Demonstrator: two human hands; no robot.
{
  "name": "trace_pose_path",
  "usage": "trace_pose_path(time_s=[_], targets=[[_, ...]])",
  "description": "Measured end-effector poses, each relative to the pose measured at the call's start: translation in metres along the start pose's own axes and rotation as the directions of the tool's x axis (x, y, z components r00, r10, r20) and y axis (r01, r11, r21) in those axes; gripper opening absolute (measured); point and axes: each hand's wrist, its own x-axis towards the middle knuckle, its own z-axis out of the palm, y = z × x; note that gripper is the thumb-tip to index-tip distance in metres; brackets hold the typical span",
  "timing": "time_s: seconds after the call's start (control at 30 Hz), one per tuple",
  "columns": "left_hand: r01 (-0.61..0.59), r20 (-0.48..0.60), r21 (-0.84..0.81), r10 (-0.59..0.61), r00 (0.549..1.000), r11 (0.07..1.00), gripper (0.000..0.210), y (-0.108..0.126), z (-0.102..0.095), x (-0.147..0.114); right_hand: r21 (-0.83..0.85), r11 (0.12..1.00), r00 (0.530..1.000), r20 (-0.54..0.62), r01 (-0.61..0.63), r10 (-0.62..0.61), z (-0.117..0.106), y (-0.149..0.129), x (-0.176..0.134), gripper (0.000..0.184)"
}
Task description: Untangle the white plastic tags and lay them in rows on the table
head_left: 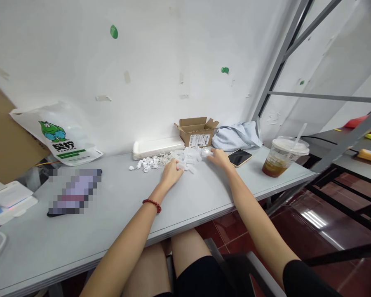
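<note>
My left hand rests low over the table at the near edge of a spread of small parts. Its fingers are curled, and what lies in them, if anything, is too small to make out. To the right, my right hand has its fingers closed on a clear plastic piece at the pile's right end. Between the hands lie several translucent plastic pieces. Left of them are thin white sticks and several small white caps.
Behind the parts stand a white foam-like tray stack, an open cardboard box and a pale cloth bag. A phone and a drink cup are right; a blurred-out phone and a printed bag are left.
</note>
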Motion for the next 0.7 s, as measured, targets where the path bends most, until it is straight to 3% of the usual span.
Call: trace_pose_path(time_s=[0.2, 0.43, 0.57, 0.7], targets=[[-0.026, 0.001, 0.014, 0.026, 1.000, 1.000, 0.037, -0.001, 0.001, 0.001, 0.148, 0.982, 0.980, -0.146, -0.114, 0.136, 0.008, 0.000, 0.010, 0.029], [-0.015, -0.007, 0.019, 0.015, 1.000, 1.000, 0.036, -0.002, 0.003, 0.002, 0.110, 0.975, 0.969, -0.136, -0.191, 0.205, 0.031, -0.018, 0.027, 0.044], [0.004, -0.006, -0.019, -0.004, 1.000, 1.000, 0.037, -0.002, 0.001, 0.001, 0.135, 0.976, 0.975, -0.120, -0.169, 0.186, 0.033, -0.017, 0.027, 0.036], [-0.015, 0.005, -0.029, 0.015, 1.000, 0.999, 0.040, -0.004, 0.002, 0.000, 0.266, 0.942, 0.954, -0.162, -0.205, 0.254, 0.023, -0.009, 0.022, 0.029]])
